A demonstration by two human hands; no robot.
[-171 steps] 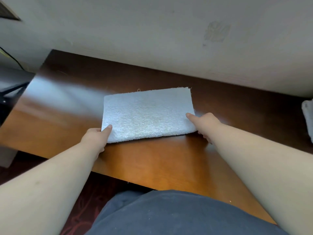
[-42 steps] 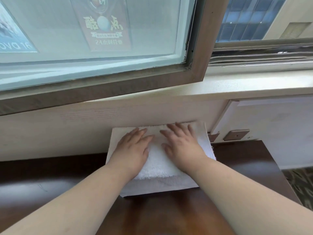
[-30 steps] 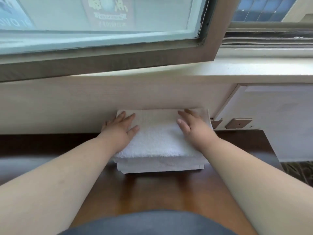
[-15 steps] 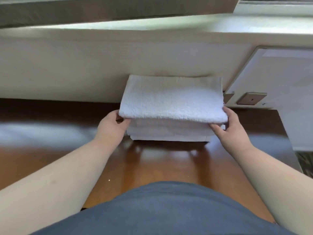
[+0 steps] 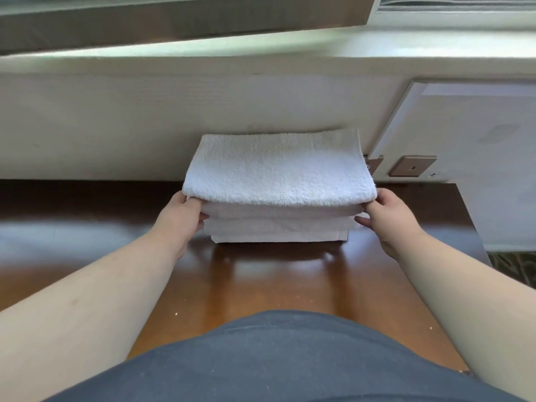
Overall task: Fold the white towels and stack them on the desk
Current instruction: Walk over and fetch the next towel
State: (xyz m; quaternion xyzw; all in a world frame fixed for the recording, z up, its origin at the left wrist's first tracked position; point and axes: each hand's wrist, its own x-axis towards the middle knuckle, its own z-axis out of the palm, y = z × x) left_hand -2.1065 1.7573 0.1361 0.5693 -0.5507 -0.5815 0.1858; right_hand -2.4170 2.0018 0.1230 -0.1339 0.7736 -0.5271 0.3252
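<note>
A stack of folded white towels (image 5: 278,195) is sitting on the brown wooden desk (image 5: 278,285), at the back, right up against the pale wall (image 5: 116,120) under the window sill (image 5: 261,49). The fluffy top towel (image 5: 278,169) is lying flat over the thinner ones below it. The left hand (image 5: 181,219) is holding the stack's left side, with its fingers curling in under the top towel. The right hand (image 5: 387,217) is holding the right side the same way, thumb up by the top towel's corner. A brown wall plate (image 5: 413,166) is sitting on the wall just beside the stack.
</note>
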